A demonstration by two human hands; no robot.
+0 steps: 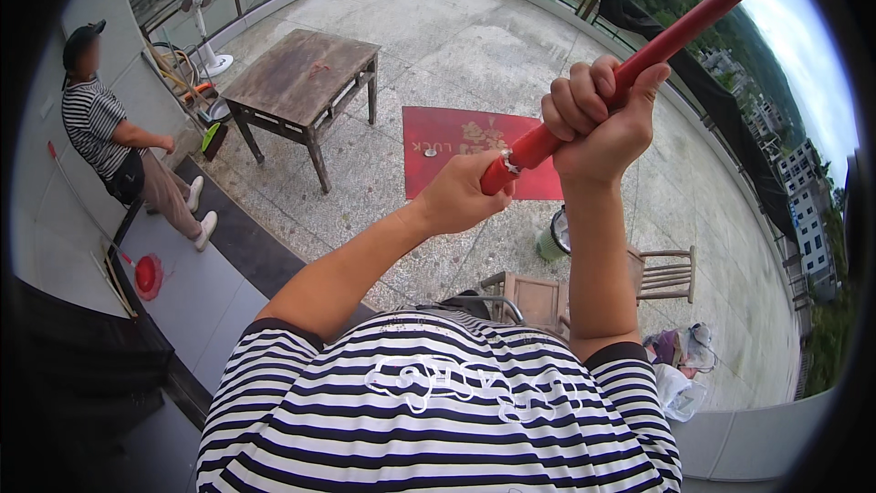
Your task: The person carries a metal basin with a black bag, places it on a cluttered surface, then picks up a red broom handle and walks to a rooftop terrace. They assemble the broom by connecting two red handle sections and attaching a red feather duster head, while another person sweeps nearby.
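A long red tube slants up to the right across my view, its far end passing out of the picture. My right hand is closed around its middle, fingers wrapped and thumb along the side. Lower down, my left hand grips the short bottom section. Between the two hands, a ragged whitish ring shows where the red surface looks torn. Whether the tube is one piece or two joined there, I cannot tell. Both arms reach forward, with the tube held above the floor.
A red mat lies ahead beneath my hands. The wooden table stands ahead left, and a person is by the left wall. A bin, a wooden chair and plastic bags are near right. Railings edge the terrace.
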